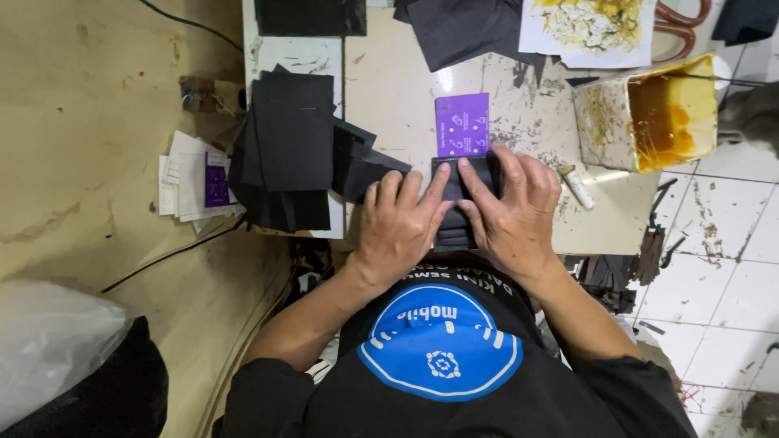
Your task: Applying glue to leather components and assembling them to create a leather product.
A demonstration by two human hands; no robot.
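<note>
Black piece (456, 212) is being pressed flat on the table (389, 97) under left hand (399, 223) and right hand (511, 212), fingers spread, below a purple card (462, 124); smoothing looks unfinished.

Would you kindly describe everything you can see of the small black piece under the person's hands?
The small black piece is a dark, matte, roughly rectangular item, seemingly fabric or leather-like sheet, possibly folded or layered. It lies flat near the front edge of the worktable, just below a purple card, whose lower edge it seems to meet. The left hand and right hand both press down on it, fingers spread across its top, hiding most of it. Only a strip between the hands and its lower end show.
</note>
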